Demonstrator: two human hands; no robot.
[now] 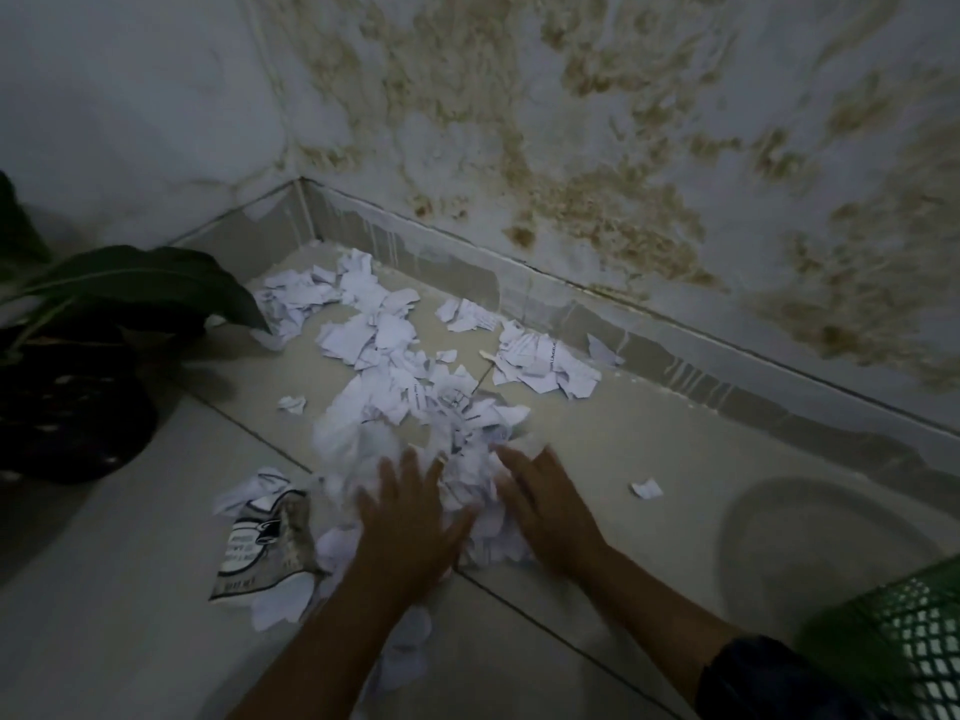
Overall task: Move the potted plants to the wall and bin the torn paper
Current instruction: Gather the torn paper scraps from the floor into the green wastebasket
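Both hands lie flat on the heap of torn paper (415, 407), fingers spread and straight, gripping nothing. The left hand (410, 517) presses the near part of the heap, fingertips pointing toward twelve o'clock; the right hand (545, 506) rests just beside it at three o'clock, its fingers angled toward eleven o'clock. The two hands are near each other with crumpled scraps between them. Both are slightly blurred.

The paper is white, printed with dark text on some pieces, torn into many irregular scraps too numerous to count. The scraps form one long scatter that runs from under the hands toward the corner of the room at twelve o'clock, with a separate cluster at one o'clock against the skirting tile (675, 356). Two lone scraps lie apart: one at ten o'clock from the hands, one at three o'clock. One larger printed wrapper (265, 548), grey and white, lies at nine o'clock of the left hand, touching the heap.

One potted plant (104, 304) is in view at ten o'clock, with long dark leaves and a dark pot, standing by the left wall. One green mesh bin (909, 641) shows at four o'clock, cut off by the frame edge. The stained wall (623, 148) rises behind the paper, and the floor (130, 563) is pale tile.
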